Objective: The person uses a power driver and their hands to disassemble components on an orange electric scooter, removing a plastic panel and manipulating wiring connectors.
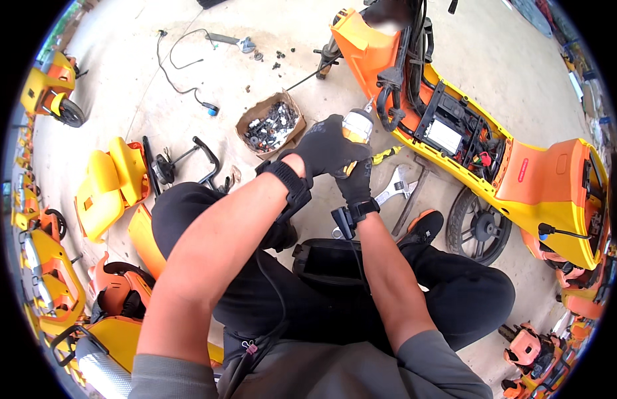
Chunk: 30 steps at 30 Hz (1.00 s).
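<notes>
Both of my hands wear black gloves and meet in front of me at a cordless drill (358, 125) with a yellow and pale body. Its bit points up and away, close to the front of an orange and yellow electric scooter (448, 126). My left hand (321, 145) is closed around the back of the drill. Just below it, my right hand (355, 178) is closed at the drill's lower part, its fingers partly hidden. Black straps with small devices sit on both wrists. The scooter's seat area lies uncovered, showing a black compartment with wires.
A cardboard box (271, 125) of small fasteners stands left of the drill. An adjustable wrench (396, 186) and a hammer-like tool (410, 199) lie near my right foot. Yellow body panels (112, 189), a cable (167, 66) and another wrench (230, 42) are on the floor. A black tray (328, 259) sits between my legs.
</notes>
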Available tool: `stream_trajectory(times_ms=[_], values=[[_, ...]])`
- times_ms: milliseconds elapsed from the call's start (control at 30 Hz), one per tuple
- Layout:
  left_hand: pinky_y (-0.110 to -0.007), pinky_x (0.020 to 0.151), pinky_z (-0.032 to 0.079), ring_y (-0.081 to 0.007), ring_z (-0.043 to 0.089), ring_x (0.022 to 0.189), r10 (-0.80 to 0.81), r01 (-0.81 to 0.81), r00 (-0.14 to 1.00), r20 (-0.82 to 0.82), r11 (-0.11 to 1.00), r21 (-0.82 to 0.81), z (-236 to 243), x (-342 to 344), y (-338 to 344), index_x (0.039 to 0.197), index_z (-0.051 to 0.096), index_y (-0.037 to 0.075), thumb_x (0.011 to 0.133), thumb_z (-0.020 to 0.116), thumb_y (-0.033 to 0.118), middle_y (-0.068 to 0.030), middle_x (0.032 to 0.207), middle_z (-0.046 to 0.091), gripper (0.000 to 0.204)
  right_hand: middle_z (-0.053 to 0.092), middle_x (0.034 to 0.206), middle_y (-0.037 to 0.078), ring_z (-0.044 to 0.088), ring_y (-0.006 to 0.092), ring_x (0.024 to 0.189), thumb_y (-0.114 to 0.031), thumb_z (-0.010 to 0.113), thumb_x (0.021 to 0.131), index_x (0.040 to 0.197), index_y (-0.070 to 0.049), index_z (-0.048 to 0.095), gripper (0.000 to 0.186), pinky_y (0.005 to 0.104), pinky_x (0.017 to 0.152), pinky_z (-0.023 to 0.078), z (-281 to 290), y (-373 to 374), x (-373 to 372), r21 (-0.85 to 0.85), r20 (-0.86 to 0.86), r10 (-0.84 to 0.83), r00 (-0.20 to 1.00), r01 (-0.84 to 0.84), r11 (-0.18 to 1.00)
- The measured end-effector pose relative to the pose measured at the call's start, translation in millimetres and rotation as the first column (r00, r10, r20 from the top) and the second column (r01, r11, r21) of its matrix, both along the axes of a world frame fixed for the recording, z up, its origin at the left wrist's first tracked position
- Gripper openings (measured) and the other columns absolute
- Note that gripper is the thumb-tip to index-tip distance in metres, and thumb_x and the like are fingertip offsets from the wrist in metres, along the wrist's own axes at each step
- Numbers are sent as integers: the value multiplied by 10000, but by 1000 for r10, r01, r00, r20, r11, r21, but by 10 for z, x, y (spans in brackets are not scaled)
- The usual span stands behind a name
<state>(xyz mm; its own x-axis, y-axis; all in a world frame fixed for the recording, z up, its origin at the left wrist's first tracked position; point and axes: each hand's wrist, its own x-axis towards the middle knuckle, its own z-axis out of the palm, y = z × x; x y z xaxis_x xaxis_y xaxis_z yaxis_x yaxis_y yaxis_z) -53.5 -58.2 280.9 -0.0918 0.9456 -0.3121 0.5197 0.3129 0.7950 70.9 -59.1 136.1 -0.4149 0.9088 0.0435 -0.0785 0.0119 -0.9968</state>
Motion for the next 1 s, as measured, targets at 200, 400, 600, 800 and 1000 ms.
stream_trajectory(times_ms=[200, 400, 600, 800, 1000], values=[[-384, 817, 523, -331, 665, 952, -33, 14, 992, -122, 989, -150, 37, -115, 219, 1111, 586, -76, 657, 745, 514, -236, 1021, 664, 761, 554, 1274, 114, 557, 253, 1166, -508, 402, 997, 1334, -73, 450, 552, 419, 1012, 461, 42, 76, -216, -80, -76, -51, 996, 45, 996], [-395, 817, 523, -355, 659, 953, -31, 14, 992, -120, 989, -145, -97, -99, 290, 1108, 572, -84, 666, 742, 507, -249, 1013, 657, 757, 543, 1289, 114, 555, 249, 1172, -461, 391, 1012, 1335, -73, 448, 508, 413, 1011, 465, -233, 143, -211, -130, -226, -60, 972, 31, 991], [-403, 800, 525, -356, 662, 928, -53, 47, 995, -82, 996, -72, -83, -126, 369, 1095, 569, -85, 686, 739, 478, -237, 979, 661, 716, 539, 1288, 111, 559, 247, 1167, -413, 407, 1020, 1339, -72, 432, 468, 400, 1006, 478, -385, 223, -226, -310, -450, -138, 882, -10, 951], [-407, 800, 526, -361, 661, 933, -58, 54, 997, -43, 995, -87, -118, -179, 392, 1098, 563, -85, 681, 742, 481, -238, 984, 660, 726, 531, 1239, 102, 545, 196, 1130, -48, 682, 857, 1279, -45, 425, 494, 337, 945, 488, -397, 234, -269, -344, -544, -159, 824, -46, 938], [-412, 806, 527, -364, 661, 946, -57, 49, 995, -78, 993, -106, -123, -166, 396, 1103, 556, -84, 673, 742, 493, -246, 992, 658, 743, 541, 1241, 88, 551, 194, 1119, -81, 648, 894, 1269, -34, 444, 429, 359, 949, 480, -242, 249, -249, -429, -615, -209, 760, -101, 898]])
